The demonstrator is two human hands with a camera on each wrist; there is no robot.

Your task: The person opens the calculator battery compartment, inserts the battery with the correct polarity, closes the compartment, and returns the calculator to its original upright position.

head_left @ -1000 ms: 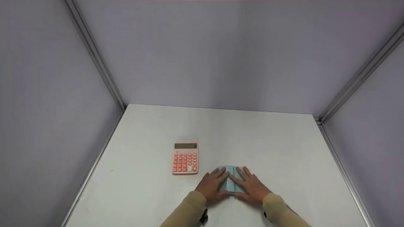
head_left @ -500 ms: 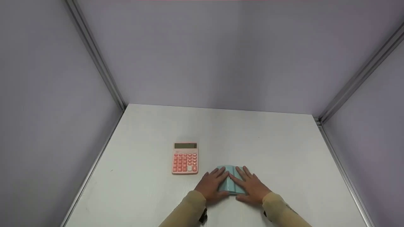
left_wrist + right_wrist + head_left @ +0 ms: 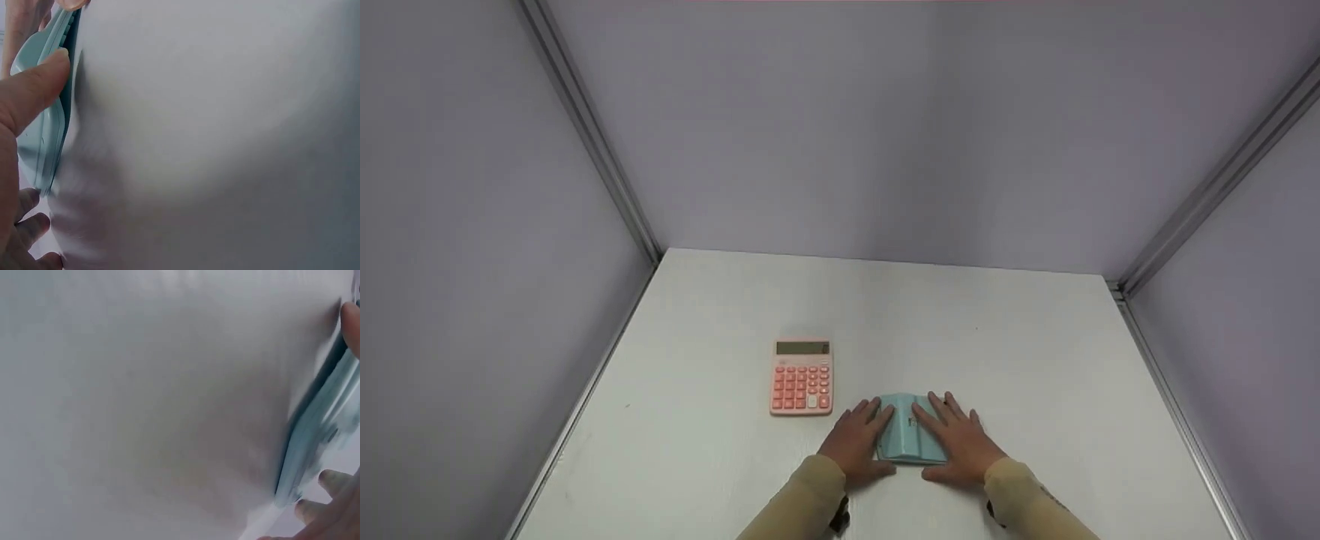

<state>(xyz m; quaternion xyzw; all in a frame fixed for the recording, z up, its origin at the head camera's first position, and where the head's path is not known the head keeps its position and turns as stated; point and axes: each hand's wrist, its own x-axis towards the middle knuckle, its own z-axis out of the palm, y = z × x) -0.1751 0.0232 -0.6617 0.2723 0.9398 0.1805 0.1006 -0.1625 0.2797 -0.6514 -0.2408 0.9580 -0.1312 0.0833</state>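
A light blue plastic object lies on the white table; a raised ridge runs along its middle and a small dark mark sits on top. What kind of thing it is, I cannot tell. My left hand touches its left side, fingers spread, with the thumb at the near edge. On the opposite side my right hand rests with spread fingers. The left wrist view shows the left thumb against the edge of the blue shell. In the right wrist view the blue shell is partly cut off.
A pink calculator lies to the left of and beyond the hands, its display at the far end. Grey panels with metal corner posts stand around the back and sides of the white table.
Both hands have slid apart slightly, the left one leftward and the right one outward, uncovering more of the blue object's top. The calculator stays put.
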